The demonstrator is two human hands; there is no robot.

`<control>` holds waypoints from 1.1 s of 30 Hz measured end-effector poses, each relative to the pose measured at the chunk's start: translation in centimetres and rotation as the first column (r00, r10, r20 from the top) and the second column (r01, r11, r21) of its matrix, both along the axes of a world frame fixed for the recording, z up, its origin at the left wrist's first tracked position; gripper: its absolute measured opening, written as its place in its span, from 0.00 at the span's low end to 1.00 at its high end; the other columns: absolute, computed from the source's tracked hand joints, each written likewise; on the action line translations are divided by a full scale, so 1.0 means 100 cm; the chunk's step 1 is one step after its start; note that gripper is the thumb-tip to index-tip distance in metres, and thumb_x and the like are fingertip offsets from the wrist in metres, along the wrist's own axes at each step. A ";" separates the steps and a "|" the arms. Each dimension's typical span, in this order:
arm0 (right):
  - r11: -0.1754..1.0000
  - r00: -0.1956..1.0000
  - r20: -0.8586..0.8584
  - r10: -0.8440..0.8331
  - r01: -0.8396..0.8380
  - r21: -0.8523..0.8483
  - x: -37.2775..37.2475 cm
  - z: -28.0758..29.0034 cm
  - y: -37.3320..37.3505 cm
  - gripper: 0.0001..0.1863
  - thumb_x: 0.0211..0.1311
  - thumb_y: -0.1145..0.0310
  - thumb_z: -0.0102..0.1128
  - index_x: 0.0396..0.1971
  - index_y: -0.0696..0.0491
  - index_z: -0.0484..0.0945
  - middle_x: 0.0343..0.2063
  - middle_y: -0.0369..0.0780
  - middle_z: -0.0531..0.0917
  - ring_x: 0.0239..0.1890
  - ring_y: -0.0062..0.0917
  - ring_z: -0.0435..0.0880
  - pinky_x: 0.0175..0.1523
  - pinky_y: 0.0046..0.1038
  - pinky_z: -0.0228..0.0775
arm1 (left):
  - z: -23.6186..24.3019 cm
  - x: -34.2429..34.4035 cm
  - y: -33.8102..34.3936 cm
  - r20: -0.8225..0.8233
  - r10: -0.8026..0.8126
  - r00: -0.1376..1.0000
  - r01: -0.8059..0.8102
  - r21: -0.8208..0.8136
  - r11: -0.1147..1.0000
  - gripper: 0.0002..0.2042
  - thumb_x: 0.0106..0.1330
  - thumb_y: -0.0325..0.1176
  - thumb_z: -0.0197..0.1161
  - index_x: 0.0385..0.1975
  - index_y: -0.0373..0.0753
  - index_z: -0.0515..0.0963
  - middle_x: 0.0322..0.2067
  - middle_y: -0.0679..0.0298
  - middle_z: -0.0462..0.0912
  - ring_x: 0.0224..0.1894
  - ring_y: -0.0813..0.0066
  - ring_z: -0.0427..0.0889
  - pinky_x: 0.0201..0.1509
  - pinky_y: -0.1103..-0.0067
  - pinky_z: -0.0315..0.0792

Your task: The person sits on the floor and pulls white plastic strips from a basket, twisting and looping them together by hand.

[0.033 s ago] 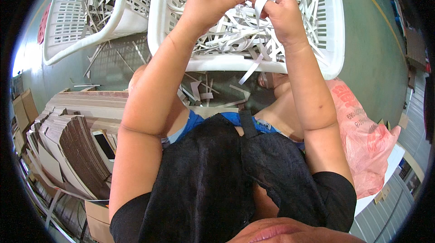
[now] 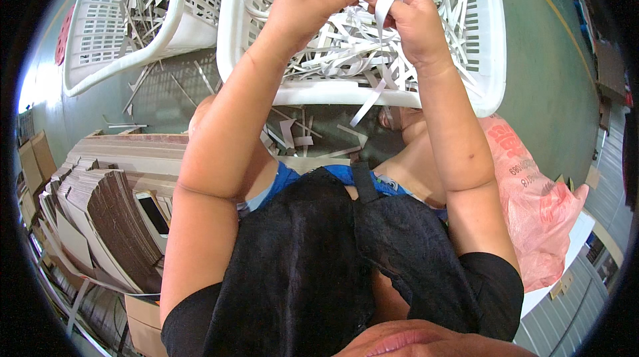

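Observation:
Both my hands meet over a white plastic basket (image 2: 494, 84) heaped with narrow paper offcuts (image 2: 333, 57). My right hand (image 2: 421, 24) is closed on a white paper strip (image 2: 387, 5), which loops over its fingers and hangs down toward the heap. The thumb and fingers of my left hand (image 2: 303, 7) are pinched together, their tips close to the right fingertips. A small white end shows between the two hands; whether it belongs to the looped strip I cannot tell. Another pale strip (image 2: 370, 102) droops over the basket's near rim.
A second white basket (image 2: 100, 77) with offcuts stands at the left. Stacked cardboard sheets (image 2: 100, 224) lie by my left arm, with a phone (image 2: 154, 213) on them. A pink woven sack (image 2: 532, 224) sits at my right. Loose scraps (image 2: 287, 132) litter the green floor.

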State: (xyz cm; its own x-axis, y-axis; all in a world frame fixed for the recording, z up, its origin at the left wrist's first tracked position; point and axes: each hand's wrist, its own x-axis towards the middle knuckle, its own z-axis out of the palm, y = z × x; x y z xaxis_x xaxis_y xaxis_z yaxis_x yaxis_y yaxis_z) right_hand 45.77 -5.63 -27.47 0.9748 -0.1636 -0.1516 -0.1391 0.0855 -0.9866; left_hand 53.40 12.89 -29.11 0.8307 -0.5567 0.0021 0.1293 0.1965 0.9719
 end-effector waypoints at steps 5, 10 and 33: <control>0.968 0.988 -0.152 -0.025 0.062 0.244 -0.001 0.012 0.007 0.10 0.65 0.65 0.66 0.39 0.55 0.86 0.31 0.38 0.88 0.28 0.16 0.82 0.32 0.17 0.71 | -0.011 0.014 0.002 -0.389 0.099 0.916 -0.158 -0.123 0.980 0.09 0.66 0.23 0.69 0.45 0.33 0.82 0.34 0.63 0.86 0.33 0.77 0.83 0.40 0.82 0.77; 0.843 0.960 -0.098 -0.264 0.279 0.461 0.002 -0.007 -0.066 0.10 0.66 0.68 0.62 0.40 0.60 0.80 0.34 0.43 0.85 0.31 0.27 0.84 0.41 0.28 0.77 | -0.016 0.035 0.018 -0.417 0.147 0.897 -0.237 -0.173 0.956 0.05 0.66 0.23 0.66 0.40 0.37 0.81 0.25 0.67 0.80 0.23 0.80 0.76 0.27 0.82 0.70; 0.608 0.740 0.462 0.488 0.092 -0.789 -0.003 0.008 0.006 0.20 0.56 0.76 0.75 0.49 0.51 0.83 0.49 0.36 0.78 0.47 0.25 0.82 0.51 0.27 0.77 | 0.016 0.021 0.030 -0.499 -0.255 0.828 0.190 -0.179 0.965 0.11 0.67 0.29 0.69 0.47 0.33 0.83 0.36 0.63 0.83 0.38 0.77 0.82 0.42 0.81 0.80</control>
